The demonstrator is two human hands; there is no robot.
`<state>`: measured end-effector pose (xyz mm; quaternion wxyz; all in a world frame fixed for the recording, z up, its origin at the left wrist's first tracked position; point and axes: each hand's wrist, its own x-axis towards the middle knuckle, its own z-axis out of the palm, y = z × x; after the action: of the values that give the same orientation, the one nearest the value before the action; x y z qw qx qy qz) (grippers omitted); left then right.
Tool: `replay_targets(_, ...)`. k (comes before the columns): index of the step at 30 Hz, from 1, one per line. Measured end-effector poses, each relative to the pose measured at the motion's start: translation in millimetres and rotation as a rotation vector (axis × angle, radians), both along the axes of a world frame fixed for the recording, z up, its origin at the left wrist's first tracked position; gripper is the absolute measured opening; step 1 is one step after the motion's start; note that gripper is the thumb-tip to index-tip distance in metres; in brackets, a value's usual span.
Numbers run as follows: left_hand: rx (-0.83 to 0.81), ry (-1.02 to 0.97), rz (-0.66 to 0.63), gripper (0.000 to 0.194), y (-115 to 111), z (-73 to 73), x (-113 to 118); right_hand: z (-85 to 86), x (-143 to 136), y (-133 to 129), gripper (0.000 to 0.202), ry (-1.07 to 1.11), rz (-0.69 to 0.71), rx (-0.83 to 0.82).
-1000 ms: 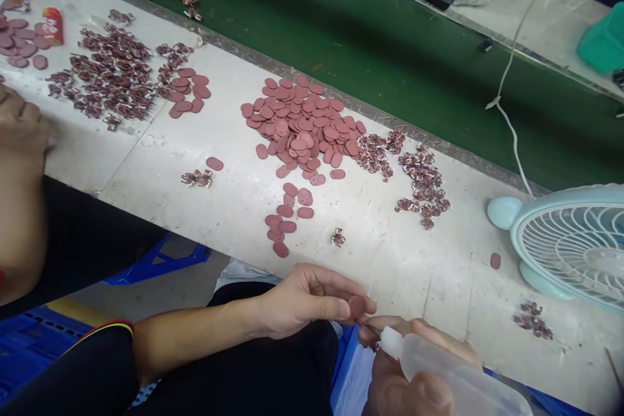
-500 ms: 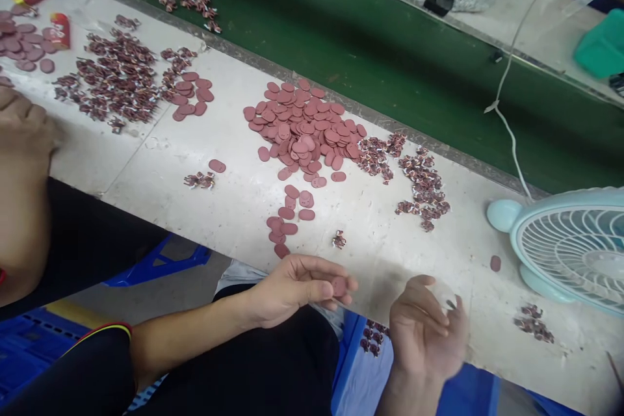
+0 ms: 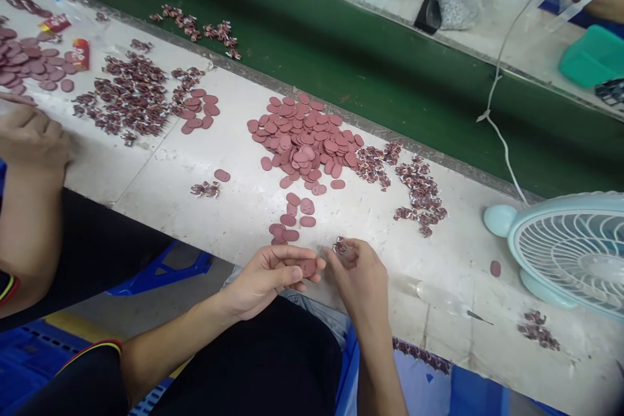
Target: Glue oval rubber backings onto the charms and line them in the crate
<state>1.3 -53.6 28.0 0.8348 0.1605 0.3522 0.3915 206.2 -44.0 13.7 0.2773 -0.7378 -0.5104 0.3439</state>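
Between the thumb and fingers of my left hand [image 3: 273, 279] is a flat reddish-brown oval piece [image 3: 309, 267], held over the table's near edge. Just to its right, my right hand [image 3: 358, 270] reaches over the table, its thumb and index finger apart around a small brown-and-white figure piece [image 3: 339, 246] lying on the surface. A clear bottle with a thin dark tip [image 3: 446, 302] lies on the table right of that hand. Loose oval pieces [image 3: 291, 220] lie just beyond my left hand, below a large pile of ovals [image 3: 305, 136].
A pale blue fan [image 3: 575, 253] stands at the right. Clusters of figure pieces [image 3: 422, 195] lie beside the oval pile. At the left, another person's hand [image 3: 36, 136] rests near more piles. A green belt [image 3: 341, 71] runs behind the table.
My right hand has moved left to the small figure piece, and the clear bottle now lies on the table. My left hand has shifted slightly left, still holding the oval.
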Motion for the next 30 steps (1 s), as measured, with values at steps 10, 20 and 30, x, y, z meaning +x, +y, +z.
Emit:
replay_targets(10,0.069,-0.019,-0.028,0.032,-3,-3.8,14,40.3,16,-37,0.021,0.471,0.048,-0.026)
replay_targets(20,0.056,-0.056,-0.13,0.028,-9,1.7,32,60.3,1,-59,0.012,0.583,-0.033,0.013)
replay_targets(30,0.099,0.048,-0.091,0.01,-14,5.4,41,56.1,14,-65,0.014,0.561,0.039,-0.015)
